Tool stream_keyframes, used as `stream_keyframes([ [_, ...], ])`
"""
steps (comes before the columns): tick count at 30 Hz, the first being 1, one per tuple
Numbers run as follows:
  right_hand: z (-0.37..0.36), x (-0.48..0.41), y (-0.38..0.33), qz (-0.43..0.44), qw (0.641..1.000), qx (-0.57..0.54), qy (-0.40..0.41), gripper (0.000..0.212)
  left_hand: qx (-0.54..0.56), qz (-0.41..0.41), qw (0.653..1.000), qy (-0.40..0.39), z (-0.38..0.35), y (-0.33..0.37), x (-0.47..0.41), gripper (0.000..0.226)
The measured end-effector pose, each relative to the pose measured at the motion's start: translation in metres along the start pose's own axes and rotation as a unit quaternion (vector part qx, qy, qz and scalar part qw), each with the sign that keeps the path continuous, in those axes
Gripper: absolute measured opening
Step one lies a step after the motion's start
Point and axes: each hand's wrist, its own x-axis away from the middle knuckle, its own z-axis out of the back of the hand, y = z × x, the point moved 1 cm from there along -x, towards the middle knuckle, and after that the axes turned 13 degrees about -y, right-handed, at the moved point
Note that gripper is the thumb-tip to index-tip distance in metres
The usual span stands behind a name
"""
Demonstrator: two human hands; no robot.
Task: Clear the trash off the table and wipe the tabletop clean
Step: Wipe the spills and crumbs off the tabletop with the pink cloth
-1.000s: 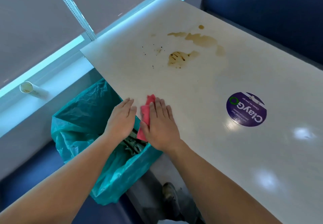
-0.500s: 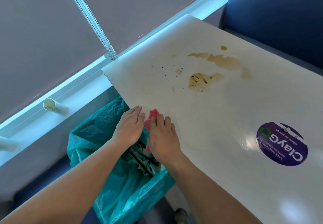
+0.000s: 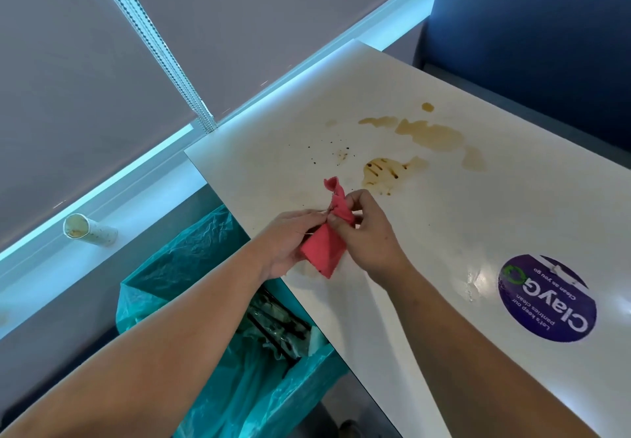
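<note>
White counter (image 3: 444, 232) running from near right to far left, set against a grey roller blind (image 3: 85, 62) with a beaded chain (image 3: 164, 51) hanging down it and a lit sill (image 3: 102, 219) below. Brown spill stains (image 3: 426, 133) spread across the far part of the counter, with dark specks (image 3: 341, 154) just left of them and a darker smeared patch (image 3: 386, 169) nearer. Round purple sticker (image 3: 546, 297) stuck flat on the near right part, well apart from the stains. Red cloth (image 3: 324, 250) held up just above the counter's left edge, bunched and twisted at its top, lower corner hanging loose. Left hand (image 3: 290, 243) pinching the cloth's left side, grip clenched on the fabric. Right hand (image 3: 365, 229) with its grip also closed on the cloth, fingertips gathered on the twisted upper part. Teal-lined bin (image 3: 191, 267) standing off the counter's left edge, below the left forearm, with crumpled trash (image 3: 276, 325) lying inside it. Paper cup (image 3: 88, 231) lying on its side on the sill, far left, open mouth turned toward the camera, brownish residue inside. Dark blue seat back (image 3: 546, 45) beyond the far right edge of the counter.
</note>
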Motion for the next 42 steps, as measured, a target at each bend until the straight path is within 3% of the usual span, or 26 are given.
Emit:
stream_keyframes([
  [3,0.011,-0.003,-0.001,-0.013,1.0,0.011,-0.01,0.025,0.016,0.001,1.0,-0.002,0.003,0.0,-0.001,0.02],
  [7,0.021,0.0,0.003,-0.053,0.998,0.024,-0.014,0.032,-0.009,-0.053,0.997,0.051,0.008,-0.002,-0.001,0.015],
  [9,0.023,0.006,0.004,-0.06,0.998,0.018,-0.02,0.032,-0.104,-0.07,0.988,0.095,0.009,-0.003,0.001,0.015],
  [12,0.025,0.014,0.004,-0.082,0.992,0.084,-0.055,0.027,-0.276,-0.091,0.944,0.159,0.009,-0.005,0.005,0.011],
  [18,0.04,0.023,-0.006,-0.079,0.985,0.135,-0.077,0.027,-0.184,-0.13,0.968,0.111,0.002,-0.006,0.009,0.006],
  [23,0.05,0.031,-0.008,-0.036,0.954,0.295,-0.033,0.024,-0.258,-0.148,0.948,0.112,-0.004,-0.01,0.009,0.004],
  [27,0.056,0.04,-0.004,-0.059,0.958,0.248,-0.13,0.031,-0.294,-0.204,0.928,0.103,-0.007,-0.007,0.016,0.018],
  [31,0.057,0.04,0.002,-0.096,0.91,0.355,-0.192,0.031,-0.317,-0.237,0.91,0.125,-0.005,-0.003,0.022,0.022],
  [35,0.058,0.038,0.001,-0.027,0.89,0.438,-0.124,0.011,-0.308,-0.285,0.892,0.169,-0.004,0.003,0.027,0.023],
  [39,0.063,0.039,-0.014,0.03,0.885,0.46,-0.07,0.013,-0.283,-0.313,0.883,0.204,0.003,0.009,0.032,0.021],
  [42,0.07,0.04,-0.028,0.07,0.877,0.469,-0.077,0.018,-0.223,-0.319,0.892,0.229,0.005,0.011,0.032,0.019],
])
